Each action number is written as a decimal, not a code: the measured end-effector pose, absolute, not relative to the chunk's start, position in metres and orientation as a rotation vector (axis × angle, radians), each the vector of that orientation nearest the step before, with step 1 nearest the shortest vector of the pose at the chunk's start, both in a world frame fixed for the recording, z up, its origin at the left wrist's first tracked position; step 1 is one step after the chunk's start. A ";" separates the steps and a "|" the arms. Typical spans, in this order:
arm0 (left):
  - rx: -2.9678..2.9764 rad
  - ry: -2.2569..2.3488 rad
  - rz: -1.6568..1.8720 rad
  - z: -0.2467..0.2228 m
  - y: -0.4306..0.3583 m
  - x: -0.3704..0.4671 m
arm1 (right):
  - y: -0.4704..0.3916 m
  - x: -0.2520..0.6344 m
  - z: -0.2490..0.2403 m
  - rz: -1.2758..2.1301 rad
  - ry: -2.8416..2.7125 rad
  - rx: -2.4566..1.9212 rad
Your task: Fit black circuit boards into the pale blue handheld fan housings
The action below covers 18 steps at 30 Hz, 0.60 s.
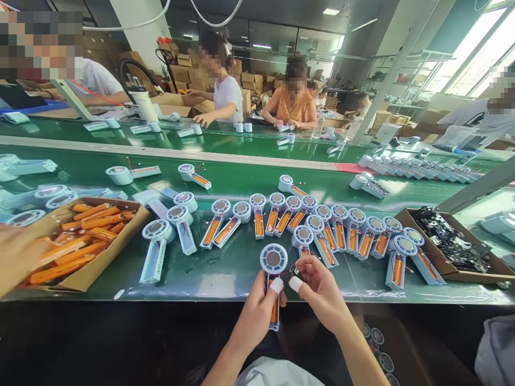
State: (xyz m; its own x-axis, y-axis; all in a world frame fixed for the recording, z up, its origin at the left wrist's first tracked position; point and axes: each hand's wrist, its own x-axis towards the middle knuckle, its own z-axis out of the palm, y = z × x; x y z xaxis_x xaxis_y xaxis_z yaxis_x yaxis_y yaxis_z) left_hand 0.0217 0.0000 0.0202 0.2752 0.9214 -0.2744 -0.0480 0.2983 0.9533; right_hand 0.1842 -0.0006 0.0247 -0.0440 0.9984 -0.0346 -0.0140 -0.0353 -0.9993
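My left hand (257, 303) is wrapped round the handle of a light-blue handheld fan (274, 258), its round head pointing away from me. An orange battery shows in the fan's uncovered handle, under my left thumb. Close beside it, my right hand (317, 287) pinches a small dark circuit board (296, 272), with thin wires near the fan head. Both thumbs wear white finger covers. Just beyond my hands lies another half-assembled fan (302, 236) with wires and a battery showing.
Several open fans (357, 228) stand in a row across the green bench (237, 262). A cardboard box of orange batteries (98, 230) is at left, with a blurred co-worker's hand (18, 257) over it. At right sits a box of dark circuit boards (454, 241). Co-workers sit across the belt.
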 end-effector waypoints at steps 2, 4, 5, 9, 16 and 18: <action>1.061 1.127 0.884 0.019 0.000 0.024 | -0.002 0.185 0.028 1.088 -1.385 -1.361; 1.068 1.175 0.926 0.017 0.000 0.026 | -0.005 0.186 0.034 0.909 -1.583 -1.518; 1.068 1.195 0.950 0.015 0.000 0.027 | -0.006 0.186 0.038 0.823 -1.693 -1.592; 1.063 1.228 0.990 0.014 0.003 0.028 | -0.011 0.187 0.060 0.611 -2.162 -1.796; 1.100 1.219 0.932 0.022 0.002 0.025 | -0.008 0.187 0.073 0.647 -2.574 -1.477; 1.113 1.187 0.910 0.025 0.002 0.025 | -0.005 0.185 0.067 0.809 -2.444 -1.339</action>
